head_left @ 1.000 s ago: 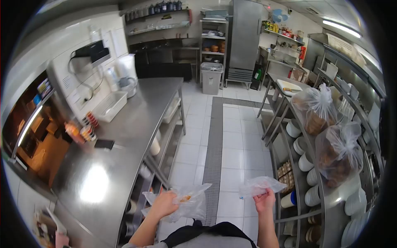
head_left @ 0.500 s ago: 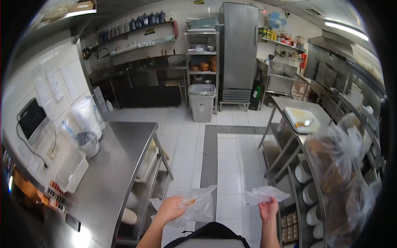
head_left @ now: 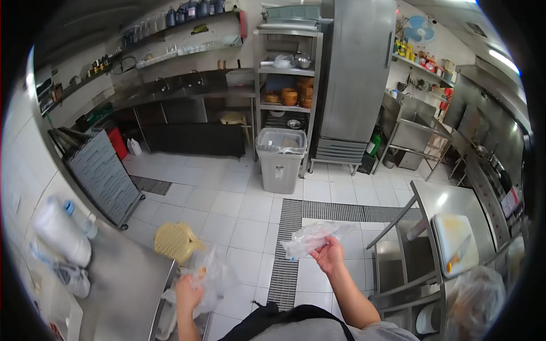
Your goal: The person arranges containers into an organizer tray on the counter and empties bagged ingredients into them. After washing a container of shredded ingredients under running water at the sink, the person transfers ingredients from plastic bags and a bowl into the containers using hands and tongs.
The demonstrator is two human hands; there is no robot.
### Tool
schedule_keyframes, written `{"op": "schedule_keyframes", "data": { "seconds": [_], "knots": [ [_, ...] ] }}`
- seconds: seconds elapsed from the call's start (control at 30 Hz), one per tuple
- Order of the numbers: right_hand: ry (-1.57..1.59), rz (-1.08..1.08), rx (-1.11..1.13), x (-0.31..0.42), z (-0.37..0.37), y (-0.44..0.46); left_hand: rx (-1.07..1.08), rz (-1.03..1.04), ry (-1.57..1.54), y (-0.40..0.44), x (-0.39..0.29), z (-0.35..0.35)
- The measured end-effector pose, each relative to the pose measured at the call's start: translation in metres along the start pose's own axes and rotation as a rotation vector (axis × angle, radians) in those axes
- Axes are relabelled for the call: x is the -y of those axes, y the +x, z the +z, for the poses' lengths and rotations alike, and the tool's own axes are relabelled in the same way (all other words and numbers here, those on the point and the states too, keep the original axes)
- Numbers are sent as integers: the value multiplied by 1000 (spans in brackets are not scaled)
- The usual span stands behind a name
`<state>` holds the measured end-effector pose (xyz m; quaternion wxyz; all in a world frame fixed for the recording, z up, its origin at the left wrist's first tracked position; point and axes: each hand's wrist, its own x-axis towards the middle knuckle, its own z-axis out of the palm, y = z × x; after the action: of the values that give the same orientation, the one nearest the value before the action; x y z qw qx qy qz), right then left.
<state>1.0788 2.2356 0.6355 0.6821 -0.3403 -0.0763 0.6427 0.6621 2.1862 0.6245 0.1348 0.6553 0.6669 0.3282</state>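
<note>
My left hand is closed on a crumpled clear plastic bag with an orange smear or scrap on it, beside the left steel table. Out in front, over the floor drain, my right hand grips a second clear plastic bag, bunched up, with a small blue spot at its left end. Whether anything lies inside either bag, I cannot tell. A grey bin with a clear liner stands on the floor ahead, apart from both hands.
Left is a steel table, with a yellow perforated plastic item past its edge. On the right, another steel table carries a white cutting board and a knife. A shelf rack and tall steel cabinet stand behind the bin.
The view has moved forward, bringing the bin closer. My right hand has risen and moved left with its bag. My left hand has shifted left, still holding its bag.
</note>
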Motion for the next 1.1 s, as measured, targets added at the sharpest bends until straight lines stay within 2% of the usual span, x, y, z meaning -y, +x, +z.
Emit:
{"op": "schedule_keyframes", "data": {
  "seconds": [0.07,0.13,0.2,0.33,0.47,0.53,0.6,0.63,0.7,0.8,0.9,0.97,1.03,1.1],
  "knots": [
    [23,-20,16,31,5,66,4,64,3,88,-40,28],
    [67,-49,-74,59,11,132,-76,175,-11,183,-65,75],
    [89,-73,-121,81,13,205,-15,205,67,286,-95,121],
    [71,-41,-133,112,2,375,-127,326,24,490,-140,254],
    [31,23,-89,135,-13,567,-188,259,-116,709,-167,422],
    [-9,63,-185,152,-18,650,-167,202,-96,798,-184,503],
    [-1,140,-309,170,-13,709,-190,78,-139,873,-195,588],
    [-23,144,-342,179,-10,738,-136,-75,-173,903,-199,623],
    [-77,145,-410,191,-15,782,-29,-383,-244,945,-201,688],
    [-111,183,-403,203,-21,840,113,-892,-668,969,-182,766],
    [-165,186,-400,209,8,901,437,-1030,-806,979,-191,768],
    [-178,209,-376,204,31,947,503,-1040,-1017,976,-191,752],
    [-192,357,-138,189,52,994,514,-1049,-1135,963,-191,727],
    [-287,498,-256,155,44,1037,515,-995,-1085,934,-191,697]
  ]
}}
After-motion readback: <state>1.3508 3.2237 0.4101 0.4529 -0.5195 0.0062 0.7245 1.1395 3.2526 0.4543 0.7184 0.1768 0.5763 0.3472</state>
